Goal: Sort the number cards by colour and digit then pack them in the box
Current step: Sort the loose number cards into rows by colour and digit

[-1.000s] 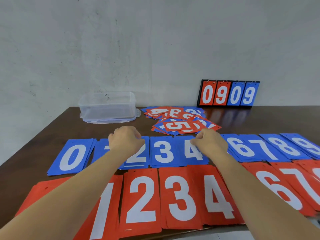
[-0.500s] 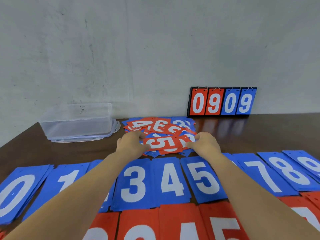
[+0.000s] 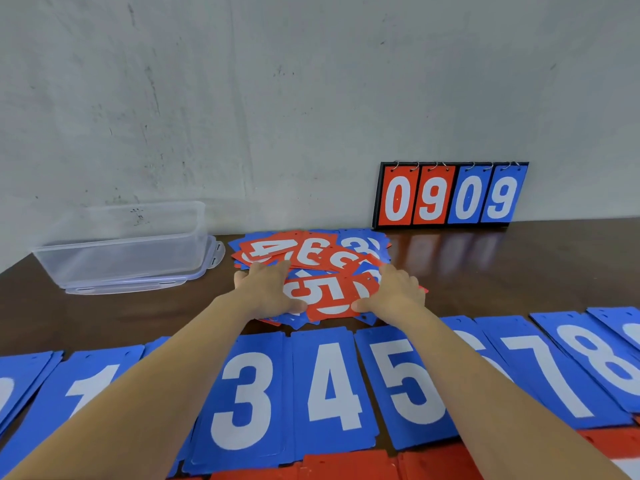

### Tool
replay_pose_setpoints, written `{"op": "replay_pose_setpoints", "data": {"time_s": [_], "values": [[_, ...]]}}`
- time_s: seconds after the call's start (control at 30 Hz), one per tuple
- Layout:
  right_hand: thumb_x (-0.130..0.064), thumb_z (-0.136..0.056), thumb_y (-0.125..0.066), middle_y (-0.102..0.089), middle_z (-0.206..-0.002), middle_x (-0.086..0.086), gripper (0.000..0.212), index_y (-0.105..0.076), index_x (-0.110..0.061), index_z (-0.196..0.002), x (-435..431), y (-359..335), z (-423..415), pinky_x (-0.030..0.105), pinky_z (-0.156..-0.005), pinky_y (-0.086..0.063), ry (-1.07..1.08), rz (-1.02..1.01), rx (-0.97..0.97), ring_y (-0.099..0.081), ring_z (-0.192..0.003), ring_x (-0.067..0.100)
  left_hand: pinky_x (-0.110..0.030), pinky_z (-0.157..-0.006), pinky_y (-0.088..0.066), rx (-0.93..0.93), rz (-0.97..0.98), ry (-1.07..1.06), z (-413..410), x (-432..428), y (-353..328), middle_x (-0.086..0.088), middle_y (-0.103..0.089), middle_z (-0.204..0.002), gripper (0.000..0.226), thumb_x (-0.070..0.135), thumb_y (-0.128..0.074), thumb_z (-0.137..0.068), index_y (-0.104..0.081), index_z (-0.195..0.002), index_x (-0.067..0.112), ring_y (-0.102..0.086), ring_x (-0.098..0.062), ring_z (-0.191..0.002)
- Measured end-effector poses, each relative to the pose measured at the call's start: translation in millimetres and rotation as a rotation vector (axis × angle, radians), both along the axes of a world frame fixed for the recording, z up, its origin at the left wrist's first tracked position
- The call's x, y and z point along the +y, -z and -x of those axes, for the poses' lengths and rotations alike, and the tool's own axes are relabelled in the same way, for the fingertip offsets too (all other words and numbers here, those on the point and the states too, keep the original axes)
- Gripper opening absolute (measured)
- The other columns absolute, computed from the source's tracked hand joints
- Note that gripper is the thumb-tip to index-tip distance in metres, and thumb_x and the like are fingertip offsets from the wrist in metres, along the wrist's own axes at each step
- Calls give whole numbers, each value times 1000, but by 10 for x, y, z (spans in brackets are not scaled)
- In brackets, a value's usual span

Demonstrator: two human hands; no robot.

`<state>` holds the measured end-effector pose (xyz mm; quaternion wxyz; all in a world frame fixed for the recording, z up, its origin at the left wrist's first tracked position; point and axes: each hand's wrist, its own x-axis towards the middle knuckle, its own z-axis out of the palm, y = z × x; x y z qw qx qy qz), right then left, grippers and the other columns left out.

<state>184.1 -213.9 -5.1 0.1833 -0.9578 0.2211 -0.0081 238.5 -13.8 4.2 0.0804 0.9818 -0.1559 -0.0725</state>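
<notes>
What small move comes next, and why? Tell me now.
Probably lift the red 5 off the pile: it lies on top, the left hand and right hand flank it, thumbs on it, and it belongs in the red row.
</notes>
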Motion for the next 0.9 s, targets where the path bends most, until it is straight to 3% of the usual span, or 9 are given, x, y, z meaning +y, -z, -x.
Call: {"op": "replay_pose_setpoints", "data": {"time_s": [0.1,0.23,0.3,0.4,0.6,0.7,0.77,0.83,0.9], "values": [[-42,-73,-81,-45,-140,8,90,-32,-16,-144,-16,2,2,39,-98,-44,24,-143,-25,-45,-127,27,-51,-113,-18,25,-5,13,-25,3,-23,-1,-33,-153,88,64,-61,-82,-19,-151,29,-24,-27,-143],[-18,-83,-74,-66,-111,10,31,-65,-7,-111,-63,12,-20,37,-85,-55,34,-367,-138,-63,-96,23,-52,-113,-16,3,-35,43,-67,34,-28,4,-36,-151,82,67,-60,-80,-29,-148,33,-24,-25,-141],[-15,-86,-69,-68,-100,15,18,-69,-3,-100,-86,3,-10,43,-83,-56,78,-440,-244,-65,-92,28,-50,-111,-17,-13,-18,34,-73,54,-20,6,-42,-145,75,69,-60,-78,-39,-142,36,-28,-24,-138],[-13,-88,-64,-69,-90,12,10,-69,-5,-91,-137,-23,-4,47,-79,-57,172,-503,-377,-66,-87,31,-46,-108,-24,-65,60,-27,-80,74,-3,8,-49,-138,73,70,-65,-73,-47,-135,35,-37,-21,-132],[-17,-94,-58,-67,-90,6,9,-65,-13,-89,-266,-167,23,28,-66,-49,256,-540,-542,-63,-86,21,-46,-105,-39,-62,375,-192,-83,167,-12,1,-56,-129,53,45,-70,-83,-48,-127,26,-53,-22,-117],[-22,-93,-61,-68,-89,4,12,-62,-16,-83,-326,-220,55,37,-77,-57,264,-586,-583,-65,-85,21,-41,-90,-51,-59,537,-234,-62,227,-57,-4,-62,-120,24,27,-65,-89,-57,-110,21,-60,-24,-103],[-24,-93,-61,-68,-85,4,14,-63,-14,-84,-366,-279,83,41,-79,-58,264,-608,-627,-66,-80,20,-28,-70,-51,-67,639,-250,-14,250,-125,-3,-61,-108,14,21,-63,-90,-57,-102,18,-58,-20,-90],[-23,-94,-60,-67,-87,3,13,-63,-15,-86,-379,-365,137,37,-79,-56,245,-597,-676,-63,-78,16,-21,-55,-43,-66,737,-269,53,264,-221,-4,-59,-97,12,18,-64,-91,-55,-98,15,-57,-18,-81],[-20,-96,-58,-64,-84,-1,12,-64,-13,-88,-380,-451,190,31,-75,-52,214,-586,-742,-58,-75,12,-21,-53,-44,-56,813,-294,103,283,-298,-5,-62,-93,10,17,-65,-90,-57,-94,13,-60,-20,-79]]}}
